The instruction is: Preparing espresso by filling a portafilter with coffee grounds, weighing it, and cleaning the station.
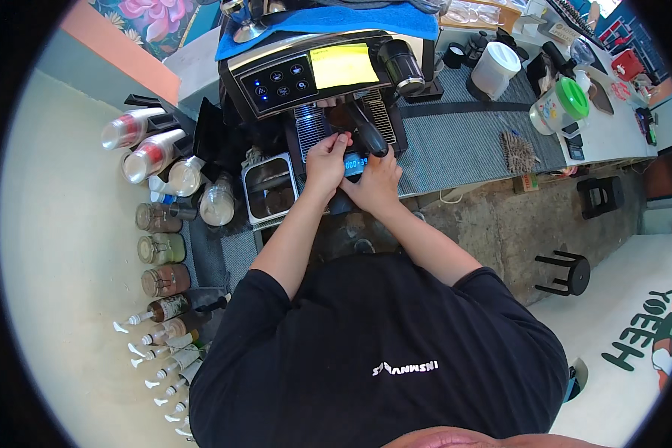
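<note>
Both hands are at the front of an espresso machine [246, 101]. My left hand [326, 162] has its thumb and fingertips pinched together just left of the portafilter's black handle [372, 131]; whether something thin is between them cannot be made out. My right hand [376, 179] is below the handle's end, its fingers partly hidden, and its hold is unclear. Between the hands a small scale's lit blue display [356, 164] shows. Behind my left fingertips is a dark brown round surface [339, 117] under the machine's group. The slatted drip tray [311, 131] lies around it.
At the left are a steel container [270, 190] with dark contents, stacked plastic cups [154, 154], glass jars [162, 249] and pump bottles [171, 330]. To the right are a white-lidded pitcher [495, 70], a green-lidded container [560, 106] and a brush [518, 151]. A black stool [577, 274] stands on the floor.
</note>
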A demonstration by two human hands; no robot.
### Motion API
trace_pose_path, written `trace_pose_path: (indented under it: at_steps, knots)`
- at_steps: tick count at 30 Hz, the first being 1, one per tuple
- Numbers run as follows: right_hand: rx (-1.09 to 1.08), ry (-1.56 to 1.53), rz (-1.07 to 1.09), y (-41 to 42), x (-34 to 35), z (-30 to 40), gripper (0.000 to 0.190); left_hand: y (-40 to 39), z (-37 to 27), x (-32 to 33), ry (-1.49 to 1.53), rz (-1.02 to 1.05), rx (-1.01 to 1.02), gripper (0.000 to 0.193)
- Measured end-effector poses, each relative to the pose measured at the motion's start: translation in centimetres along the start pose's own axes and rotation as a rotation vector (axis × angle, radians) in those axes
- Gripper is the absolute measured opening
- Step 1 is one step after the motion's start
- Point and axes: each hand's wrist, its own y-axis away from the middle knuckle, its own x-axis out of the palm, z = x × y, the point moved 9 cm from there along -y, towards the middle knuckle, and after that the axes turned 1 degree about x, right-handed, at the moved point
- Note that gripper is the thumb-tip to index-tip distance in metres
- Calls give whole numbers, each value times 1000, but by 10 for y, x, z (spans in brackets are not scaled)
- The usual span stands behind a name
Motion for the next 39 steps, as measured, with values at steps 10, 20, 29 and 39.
trace_pose_path:
  at_steps: [10,20,29,39]
  knots:
    - [-191,-103,18,31,-51,-32,78,34,-45,-54,-234,-178,289,42]
    - [-193,-77,131,34,-42,-32,81,66,-166,-80,-406,-505,817,71]
    - [-191,-179,107,47,-53,-50,83,50,-204,-68,-208,-394,763,82]
    - [-261,-298,88,41,-61,-30,72,45,-212,-65,-210,-449,753,81]
